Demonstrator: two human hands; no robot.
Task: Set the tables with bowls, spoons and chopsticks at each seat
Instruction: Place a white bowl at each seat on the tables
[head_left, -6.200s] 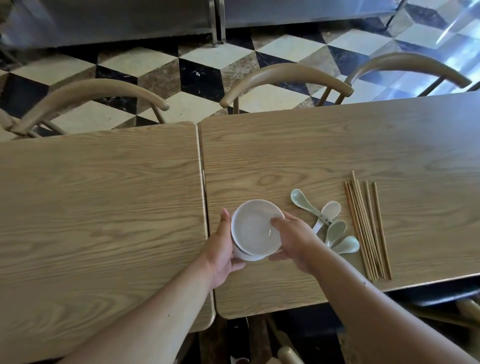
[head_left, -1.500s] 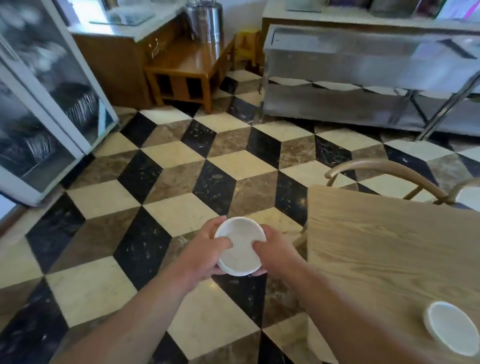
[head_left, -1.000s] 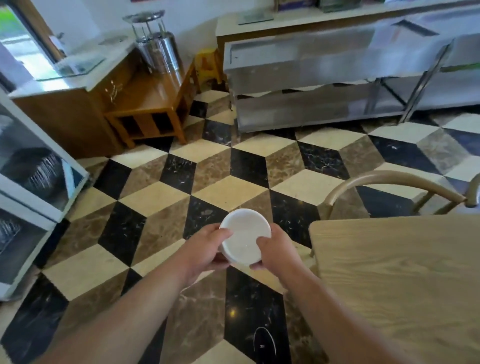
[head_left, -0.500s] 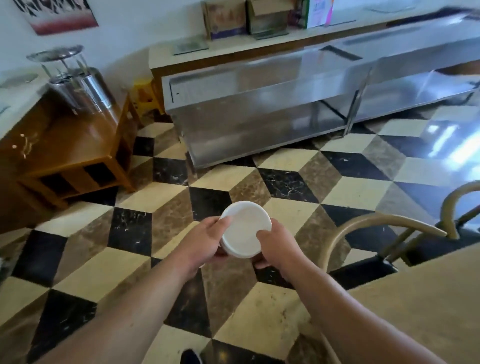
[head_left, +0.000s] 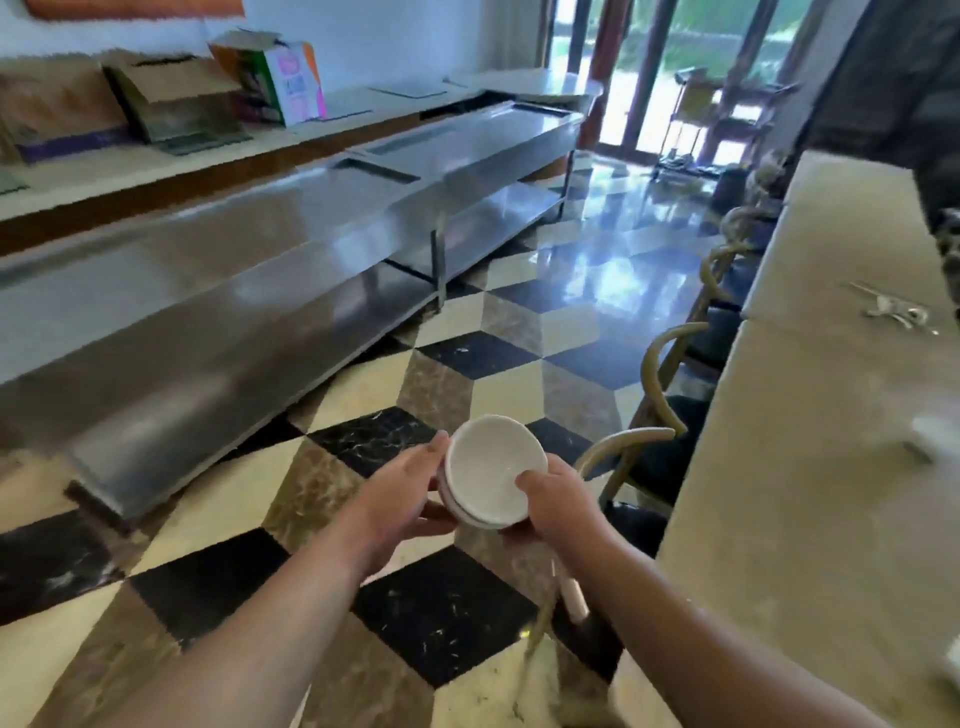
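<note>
A small stack of white bowls (head_left: 488, 475) hangs in front of me over the checkered floor, tilted toward me. My left hand (head_left: 402, 493) cups its left side and underside. My right hand (head_left: 558, 499) grips its right rim, thumb inside the top bowl. The long wooden table (head_left: 810, 493) runs along my right. Far along it lie spoons and chopsticks (head_left: 893, 312), small and blurred. A blurred white bowl (head_left: 935, 434) sits on the table nearer to me.
Curved-back wooden chairs (head_left: 660, 374) line the table's left side, the nearest one (head_left: 618, 452) just right of the bowls. A long steel counter (head_left: 260, 291) stands on the left. Cardboard boxes (head_left: 270, 78) sit on the shelf behind it. Open floor runs between counter and chairs.
My view has swung right along the row of chairs, and the long table with its cutlery has come into sight. The bowls stay held in both hands at the same height.
</note>
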